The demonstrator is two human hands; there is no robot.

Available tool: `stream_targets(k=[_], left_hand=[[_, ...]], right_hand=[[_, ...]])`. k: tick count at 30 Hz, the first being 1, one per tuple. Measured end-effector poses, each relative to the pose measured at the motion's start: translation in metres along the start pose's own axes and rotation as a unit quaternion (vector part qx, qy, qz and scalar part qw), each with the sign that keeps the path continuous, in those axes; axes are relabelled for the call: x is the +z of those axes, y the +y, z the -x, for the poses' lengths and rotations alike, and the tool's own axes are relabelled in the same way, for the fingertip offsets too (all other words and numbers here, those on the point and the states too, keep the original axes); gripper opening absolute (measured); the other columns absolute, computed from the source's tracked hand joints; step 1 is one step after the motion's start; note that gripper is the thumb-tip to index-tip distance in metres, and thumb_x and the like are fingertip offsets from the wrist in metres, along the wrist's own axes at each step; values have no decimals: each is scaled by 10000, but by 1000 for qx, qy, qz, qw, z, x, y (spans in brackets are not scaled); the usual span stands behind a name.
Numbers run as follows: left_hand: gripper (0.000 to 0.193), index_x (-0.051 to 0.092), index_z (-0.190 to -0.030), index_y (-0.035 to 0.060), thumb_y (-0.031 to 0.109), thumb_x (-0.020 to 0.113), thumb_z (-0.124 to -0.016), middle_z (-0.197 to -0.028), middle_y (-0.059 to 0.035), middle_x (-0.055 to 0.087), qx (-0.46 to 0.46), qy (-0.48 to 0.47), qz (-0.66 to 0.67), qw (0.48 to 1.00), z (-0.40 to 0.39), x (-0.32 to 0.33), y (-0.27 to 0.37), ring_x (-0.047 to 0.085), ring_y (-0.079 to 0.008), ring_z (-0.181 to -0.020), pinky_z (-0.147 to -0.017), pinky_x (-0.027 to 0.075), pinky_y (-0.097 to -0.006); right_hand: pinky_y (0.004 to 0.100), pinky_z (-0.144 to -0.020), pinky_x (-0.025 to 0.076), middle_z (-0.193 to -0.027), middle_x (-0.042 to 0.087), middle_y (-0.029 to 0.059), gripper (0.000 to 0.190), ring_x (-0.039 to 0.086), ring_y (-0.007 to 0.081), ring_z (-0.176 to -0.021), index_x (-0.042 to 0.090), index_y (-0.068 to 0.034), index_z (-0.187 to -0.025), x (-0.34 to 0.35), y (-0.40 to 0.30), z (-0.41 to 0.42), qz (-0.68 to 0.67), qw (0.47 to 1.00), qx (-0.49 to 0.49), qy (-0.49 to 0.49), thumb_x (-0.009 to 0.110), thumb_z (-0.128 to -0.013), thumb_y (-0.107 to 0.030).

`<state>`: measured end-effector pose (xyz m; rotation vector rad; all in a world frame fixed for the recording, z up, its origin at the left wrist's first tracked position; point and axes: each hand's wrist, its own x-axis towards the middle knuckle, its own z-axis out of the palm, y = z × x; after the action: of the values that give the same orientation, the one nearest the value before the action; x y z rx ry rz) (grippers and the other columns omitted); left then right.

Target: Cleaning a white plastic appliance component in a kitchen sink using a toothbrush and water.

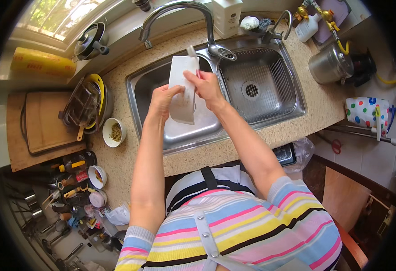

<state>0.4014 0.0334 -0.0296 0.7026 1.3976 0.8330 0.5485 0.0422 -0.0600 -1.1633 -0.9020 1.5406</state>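
Over the left basin of a steel double sink (132, 111), my left hand (163, 100) grips a flat, pale white panel (181, 78) by its left edge, thumb across its face. The panel is tilted, with dull brownish marks near its middle. At its right edge, my right hand (207, 86) is closed around a thin pink-and-white tool (191, 51), perhaps a brush; its upper end is blurred. The right thumb rests against the panel. My fingers hide the tool's middle and the back of the panel.
A chrome faucet (177, 5) arches above the panel. The right basin holds a wire rack (279, 71). Left of the sink are a bowl of greenish food (115, 132), stacked basins (108, 101) and cutting boards (52, 118). A steel pot (330, 64) stands at right.
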Motion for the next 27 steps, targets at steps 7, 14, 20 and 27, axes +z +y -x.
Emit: stream_targets(k=[7,14,20,27], left_hand=[[264,658,-910,12,153,704,-692,-823,-72,656,-24,7,22,999,-3,22,-20,614,-174,-705,-639,492,-297],[250,657,-902,14,146,688,-692,-777,-72,649,-77,-31,-30,996,5,27,-57,607,-174,-641,-586,494,-303],[262,671,-929,24,146,701,-700,-787,-73,657,-34,-47,-53,997,7,30,-39,612,-159,-654,-581,495,-307],[298,665,-959,25,151,728,-697,-840,-77,661,18,-23,-96,995,14,49,2,616,-159,-704,-670,492,-294]], right_hand=[[233,-550,438,-751,634,-3,177,533,50,-629,675,-2,-823,1,8,-6,-55,993,-76,68,660,-878,-170],[262,-488,324,-615,486,-77,276,371,44,-553,585,-56,-639,-19,3,-22,-155,962,-119,189,644,-881,-177],[245,-551,399,-728,567,-35,178,461,53,-607,626,-35,-796,-18,-1,-10,-278,932,-115,204,625,-900,-180],[261,-586,452,-779,613,5,215,542,74,-656,635,-11,-875,-7,1,-1,-235,940,-125,213,608,-915,-221]])
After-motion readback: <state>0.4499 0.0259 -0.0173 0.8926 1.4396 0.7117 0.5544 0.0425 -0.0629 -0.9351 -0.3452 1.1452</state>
